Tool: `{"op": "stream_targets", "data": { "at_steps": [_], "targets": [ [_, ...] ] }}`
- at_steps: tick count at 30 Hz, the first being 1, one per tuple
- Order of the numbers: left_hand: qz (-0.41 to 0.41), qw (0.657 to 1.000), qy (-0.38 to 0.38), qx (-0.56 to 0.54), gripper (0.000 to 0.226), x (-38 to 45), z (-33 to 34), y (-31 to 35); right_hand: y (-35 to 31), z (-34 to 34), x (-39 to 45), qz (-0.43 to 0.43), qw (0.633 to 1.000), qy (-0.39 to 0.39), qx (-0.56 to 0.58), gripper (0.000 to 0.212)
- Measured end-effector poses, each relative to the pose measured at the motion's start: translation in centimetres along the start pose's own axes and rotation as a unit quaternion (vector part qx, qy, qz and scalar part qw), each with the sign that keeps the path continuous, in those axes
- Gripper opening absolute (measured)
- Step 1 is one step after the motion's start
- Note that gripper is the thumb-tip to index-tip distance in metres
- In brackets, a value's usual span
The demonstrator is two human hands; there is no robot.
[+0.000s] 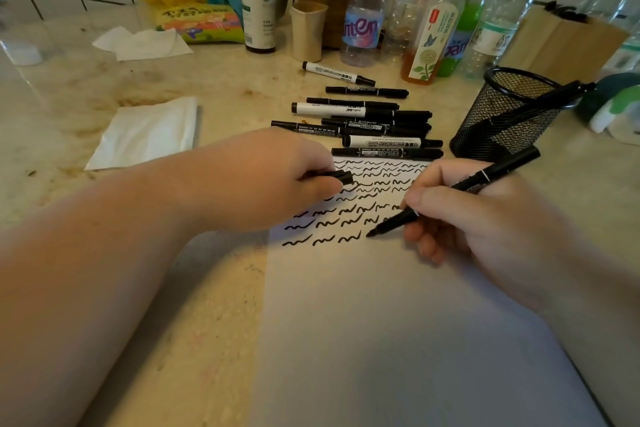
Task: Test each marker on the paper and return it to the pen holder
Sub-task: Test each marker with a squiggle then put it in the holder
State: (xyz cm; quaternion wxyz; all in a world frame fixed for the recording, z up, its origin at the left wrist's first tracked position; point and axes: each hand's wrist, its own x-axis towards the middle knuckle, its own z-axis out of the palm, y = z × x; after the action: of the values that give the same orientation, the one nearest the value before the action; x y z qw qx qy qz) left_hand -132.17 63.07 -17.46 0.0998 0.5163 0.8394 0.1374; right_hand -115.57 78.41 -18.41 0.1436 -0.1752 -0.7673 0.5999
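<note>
On the paper (398, 322), right hand (485, 229) grips a marker (450, 192), tip down; left hand (277, 180) pinches its cap (341, 177).

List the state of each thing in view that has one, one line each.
Black marker in the right hand: uncapped, tip at the paper.
Black cap: off, held by left hand.
White paper sheet: flat, top covered in squiggles.
Black mesh pen holder: upright, holding one marker.
Loose markers on the counter: capped, lying flat.
</note>
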Motion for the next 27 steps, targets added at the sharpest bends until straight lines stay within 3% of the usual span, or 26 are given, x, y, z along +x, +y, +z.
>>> {"op": "stream_targets", "data": {
  "at_steps": [13,27],
  "targets": [
    [0.005,1.0,0.005,-0.004,0.027,0.05,0.12,-0.22,-0.35,0.33,0.03,0.005,0.999,0.007,-0.032,0.032],
    [0.001,1.0,0.003,0.005,0.028,0.03,0.03,-0.09,-0.03,-0.17,0.29,0.025,0.998,0.041,-0.035,0.018]
  ]
}}
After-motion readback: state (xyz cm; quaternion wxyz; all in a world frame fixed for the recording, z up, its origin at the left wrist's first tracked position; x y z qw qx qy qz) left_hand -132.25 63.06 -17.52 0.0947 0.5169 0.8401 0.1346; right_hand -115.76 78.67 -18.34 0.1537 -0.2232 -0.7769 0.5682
